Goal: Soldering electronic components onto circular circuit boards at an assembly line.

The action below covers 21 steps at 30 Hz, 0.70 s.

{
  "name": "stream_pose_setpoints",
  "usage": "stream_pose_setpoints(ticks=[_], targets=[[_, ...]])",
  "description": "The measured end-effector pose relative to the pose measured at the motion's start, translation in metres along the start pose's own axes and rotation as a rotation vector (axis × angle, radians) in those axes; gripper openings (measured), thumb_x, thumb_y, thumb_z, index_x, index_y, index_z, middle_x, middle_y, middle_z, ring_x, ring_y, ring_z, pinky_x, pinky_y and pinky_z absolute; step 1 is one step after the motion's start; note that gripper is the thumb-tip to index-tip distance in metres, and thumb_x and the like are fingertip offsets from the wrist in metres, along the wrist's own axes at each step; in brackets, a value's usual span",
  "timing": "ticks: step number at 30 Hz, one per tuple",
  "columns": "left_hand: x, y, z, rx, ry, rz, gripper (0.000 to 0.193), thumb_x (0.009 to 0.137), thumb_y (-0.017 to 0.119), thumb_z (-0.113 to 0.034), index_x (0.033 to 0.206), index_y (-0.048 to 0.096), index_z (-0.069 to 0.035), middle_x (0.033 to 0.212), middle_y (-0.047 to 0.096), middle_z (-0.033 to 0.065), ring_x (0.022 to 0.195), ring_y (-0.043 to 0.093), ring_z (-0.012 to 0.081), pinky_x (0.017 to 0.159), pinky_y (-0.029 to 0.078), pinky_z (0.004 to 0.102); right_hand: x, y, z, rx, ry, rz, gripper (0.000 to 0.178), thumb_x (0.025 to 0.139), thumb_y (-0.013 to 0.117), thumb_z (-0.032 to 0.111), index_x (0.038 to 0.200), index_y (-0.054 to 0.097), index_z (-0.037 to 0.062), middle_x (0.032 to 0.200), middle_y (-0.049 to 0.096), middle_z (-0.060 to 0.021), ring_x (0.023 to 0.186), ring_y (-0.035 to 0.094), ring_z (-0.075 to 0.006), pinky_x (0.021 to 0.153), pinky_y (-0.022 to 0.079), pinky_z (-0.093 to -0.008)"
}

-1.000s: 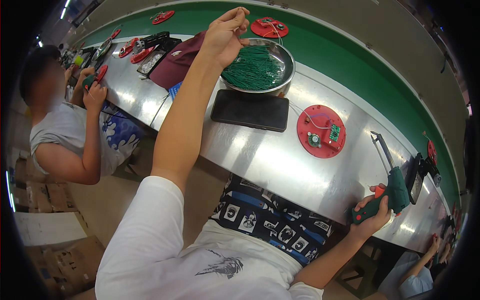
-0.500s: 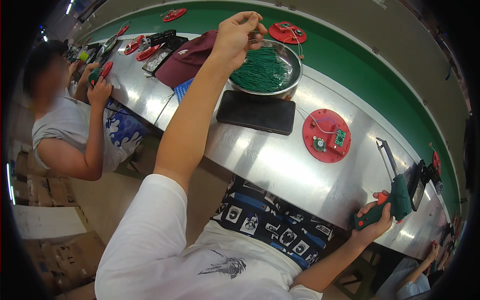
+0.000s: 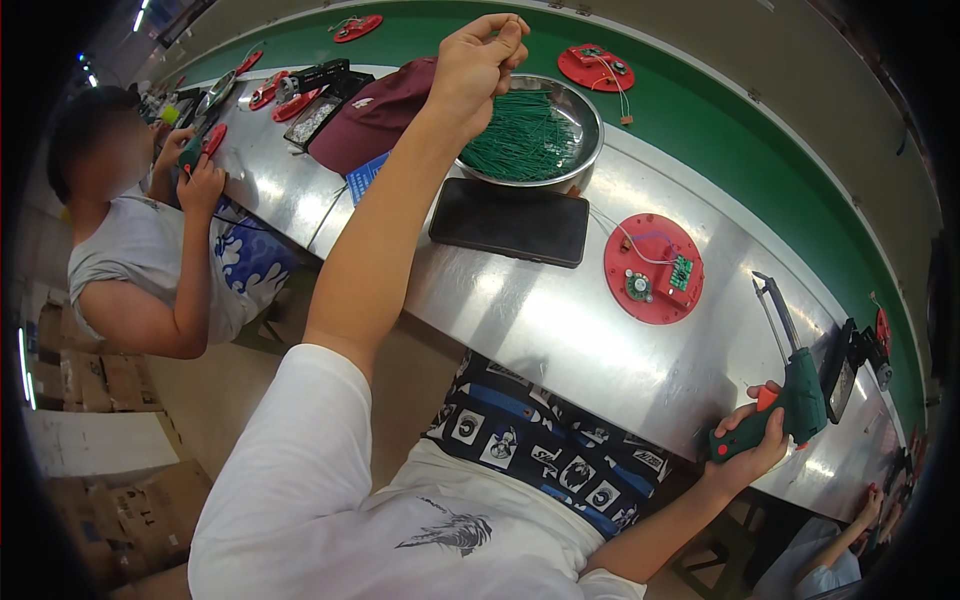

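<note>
My left hand [image 3: 478, 65] is raised past the metal bowl [image 3: 590, 160], its thumb and fingers pinched together; whatever they hold is too small to make out. A heap of thin green wires [image 3: 520, 138] fills much of that bowl. In my right hand [image 3: 755, 440] is a dark green soldering gun [image 3: 800, 395] with a red trigger, its two slim metal prongs pointing up and away. Between the hands a round red plate [image 3: 652, 270] lies on the metal bench, carrying a small green circuit board, a round part and loose white wires.
A black phone [image 3: 510, 222] lies in front of the bowl, beside a maroon cap [image 3: 375, 118]. Along the far side runs a green belt [image 3: 690, 115] bearing another red plate [image 3: 596, 68]. Dark equipment [image 3: 858, 355] stands at right. A co-worker [image 3: 150, 260] sits at left.
My left hand has risen slightly, still pinched. The red plates on the green belt have shifted a little to the right. My right hand and the soldering gun stay almost still.
</note>
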<state>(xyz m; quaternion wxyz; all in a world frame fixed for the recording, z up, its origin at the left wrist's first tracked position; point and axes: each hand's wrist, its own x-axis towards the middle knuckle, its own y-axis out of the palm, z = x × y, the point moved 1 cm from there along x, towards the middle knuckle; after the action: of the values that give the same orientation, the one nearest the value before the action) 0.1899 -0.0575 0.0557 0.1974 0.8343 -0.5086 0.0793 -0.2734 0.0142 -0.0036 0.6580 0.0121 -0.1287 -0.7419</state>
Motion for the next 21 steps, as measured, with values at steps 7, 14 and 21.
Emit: stream_pose_setpoints(ticks=[7, 14, 21], targets=[[0.0005, -0.003, 0.005, -0.176, 0.032, -0.183, 0.012, 0.101, 0.059, -0.018, 0.098, 0.062, -0.006, 0.067, 0.051, 0.0002, 0.05, 0.036, 0.0043, 0.042, 0.024, 0.0218, 0.0017, -0.0042, -0.0028, 0.026, -0.007, 0.026, 0.043, 0.096, 0.053, 0.031, 0.114, 0.055, -0.0084, 0.096, 0.058, -0.0156, 0.048, 0.053, -0.0131, 0.038, 0.041, -0.024], [-0.0026, -0.005, 0.0035, -0.314, -0.07, -0.183, 0.01, 0.104, 0.05, -0.021, 0.104, 0.051, -0.011, 0.065, 0.04, 0.0002, 0.049, 0.027, 0.0069, 0.044, 0.022, 0.0237, 0.0012, -0.0044, -0.0024, 0.007, 0.004, 0.003, 0.044, 0.097, 0.051, 0.031, 0.114, 0.054, -0.009, 0.098, 0.057, -0.0152, 0.049, 0.052, -0.0129, 0.037, 0.041, -0.0239], [-0.0032, -0.0033, 0.0044, -0.31, -0.148, -0.121, 0.011, 0.104, 0.046, -0.02, 0.107, 0.049, -0.01, 0.067, 0.042, 0.0029, 0.05, 0.031, 0.0093, 0.046, 0.025, 0.0247, 0.0014, -0.0058, -0.0024, 0.013, -0.001, 0.003, 0.04, 0.098, 0.05, 0.029, 0.113, 0.055, -0.0078, 0.096, 0.058, -0.0158, 0.049, 0.052, -0.0134, 0.038, 0.041, -0.0248]])
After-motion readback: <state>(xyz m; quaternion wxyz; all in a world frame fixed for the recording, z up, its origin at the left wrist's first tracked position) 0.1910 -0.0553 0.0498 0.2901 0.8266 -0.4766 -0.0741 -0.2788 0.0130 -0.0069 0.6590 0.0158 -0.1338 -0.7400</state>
